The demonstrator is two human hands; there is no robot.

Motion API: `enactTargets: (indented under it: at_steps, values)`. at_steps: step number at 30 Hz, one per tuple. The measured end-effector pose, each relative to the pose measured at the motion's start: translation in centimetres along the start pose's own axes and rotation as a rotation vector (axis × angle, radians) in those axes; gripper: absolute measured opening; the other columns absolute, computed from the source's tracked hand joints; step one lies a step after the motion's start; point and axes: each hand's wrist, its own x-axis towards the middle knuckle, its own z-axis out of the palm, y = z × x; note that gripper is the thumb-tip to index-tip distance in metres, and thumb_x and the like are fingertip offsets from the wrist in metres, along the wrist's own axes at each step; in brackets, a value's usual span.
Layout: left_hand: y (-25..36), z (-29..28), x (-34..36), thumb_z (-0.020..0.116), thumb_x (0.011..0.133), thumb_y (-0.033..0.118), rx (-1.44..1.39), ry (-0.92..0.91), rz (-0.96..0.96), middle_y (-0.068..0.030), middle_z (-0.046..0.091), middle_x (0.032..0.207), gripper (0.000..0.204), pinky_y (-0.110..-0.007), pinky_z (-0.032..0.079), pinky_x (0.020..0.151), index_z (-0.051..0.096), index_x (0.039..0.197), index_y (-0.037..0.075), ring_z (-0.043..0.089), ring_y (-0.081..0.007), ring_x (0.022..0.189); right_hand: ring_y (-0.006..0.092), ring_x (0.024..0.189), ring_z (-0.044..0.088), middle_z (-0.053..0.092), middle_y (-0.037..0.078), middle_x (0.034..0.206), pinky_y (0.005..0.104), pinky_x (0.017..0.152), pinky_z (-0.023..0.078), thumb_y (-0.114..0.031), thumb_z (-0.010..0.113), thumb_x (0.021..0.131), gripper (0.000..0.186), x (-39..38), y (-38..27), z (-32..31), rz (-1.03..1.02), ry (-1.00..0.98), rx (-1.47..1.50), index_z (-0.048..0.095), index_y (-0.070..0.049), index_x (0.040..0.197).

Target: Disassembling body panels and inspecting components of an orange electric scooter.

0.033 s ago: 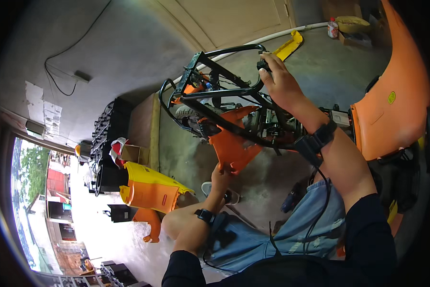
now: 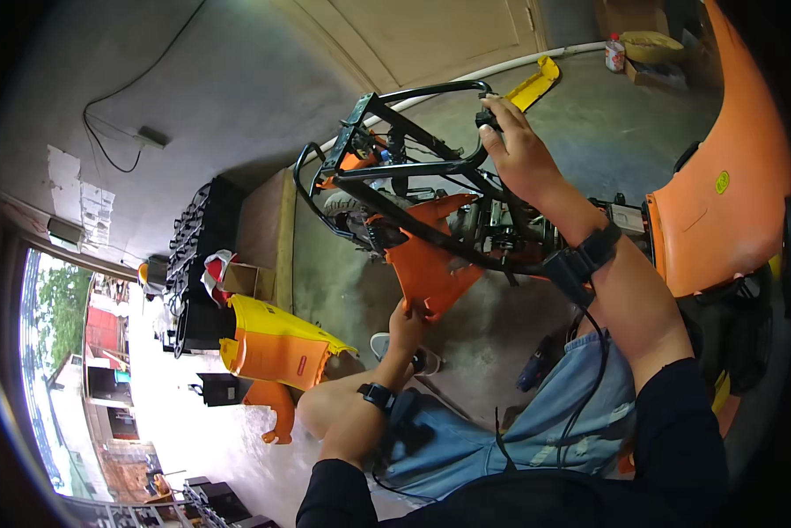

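Observation:
My left hand (image 2: 406,324) pinches the lower corner of an orange plastic panel (image 2: 422,264) hanging among the black tubes of a small vehicle frame (image 2: 360,176). My right hand (image 2: 520,154) is up at the frame's rear upper bar, fingers curled over a black fitting (image 2: 488,118) there. Part of a tyre (image 2: 342,207) shows behind the bars, with metal mechanical parts (image 2: 501,229) under my right wrist. Straps with black devices and cables are on both forearms.
At right stands a large orange body panel (image 2: 712,220). Yellow-orange panels (image 2: 281,352), black parts (image 2: 193,246) and an orange piece (image 2: 276,414) lie at left by a bright doorway. A yellow piece (image 2: 532,84), bottle (image 2: 614,55) and drill (image 2: 532,370) are on the floor.

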Motion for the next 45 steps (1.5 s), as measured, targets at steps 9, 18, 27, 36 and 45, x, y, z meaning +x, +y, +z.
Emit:
enactTargets:
  at_steps: [9,18,27,36,45]
  values:
    - [1.4,-2.8,1.4,0.052,0.099,0.022,0.307,0.002,-0.077,-0.0039,0.058,0.067,0.024,-0.031,0.045,0.059,0.06,0.087,0.002,0.053,-0.0127,0.062,0.037,0.133,0.042,0.044,0.021,0.142,0.0396,0.109,0.036,-0.026,0.047,0.098,0.046,-0.1,-0.2,-0.1,0.02,-0.044,0.008,0.045,-0.001,0.136]
    - [7.0,-5.2,6.6,0.051,0.096,0.022,0.356,-0.058,-0.108,-0.0046,0.06,0.063,0.025,-0.032,0.048,0.051,0.068,0.1,0.005,0.056,-0.014,0.051,0.035,0.131,0.044,0.046,0.02,0.14,0.0386,0.11,0.034,-0.018,0.045,0.098,0.04,0.0,-0.5,1.3,0.03,0.043,-0.013,0.046,0.0,0.134]
    - [7.7,-7.6,8.6,0.052,0.094,0.03,0.633,-0.138,0.042,-0.0164,0.068,0.08,0.031,-0.04,0.053,0.072,0.066,0.108,0.006,0.067,-0.0336,0.078,0.0315,0.13,0.047,0.048,0.018,0.139,0.0368,0.103,0.041,-0.019,0.045,0.098,0.04,0.1,-0.6,0.8,0.059,-0.002,0.046,0.046,-0.003,0.134]
    - [9.0,-4.9,10.6,0.05,0.1,0.031,0.54,0.145,0.373,-0.0146,0.065,0.082,0.033,-0.04,0.047,0.069,0.056,0.099,-0.002,0.064,-0.0262,0.077,0.0324,0.126,0.048,0.052,0.018,0.132,0.0375,0.108,0.034,-0.017,0.044,0.098,0.038,0.1,0.8,2.1,-0.073,0.078,-0.06,0.049,-0.002,0.133]
    - [10.5,-4.4,13.0,0.045,0.103,0.032,0.275,-0.021,0.15,-0.0107,0.061,0.074,0.041,-0.036,0.046,0.068,0.062,0.096,-0.005,0.057,-0.0161,0.071,0.0295,0.131,0.044,0.047,0.017,0.138,0.0366,0.11,0.031,-0.017,0.043,0.099,0.04,0.1,0.1,1.3,-0.001,-0.023,-0.018,0.046,-0.001,0.135]
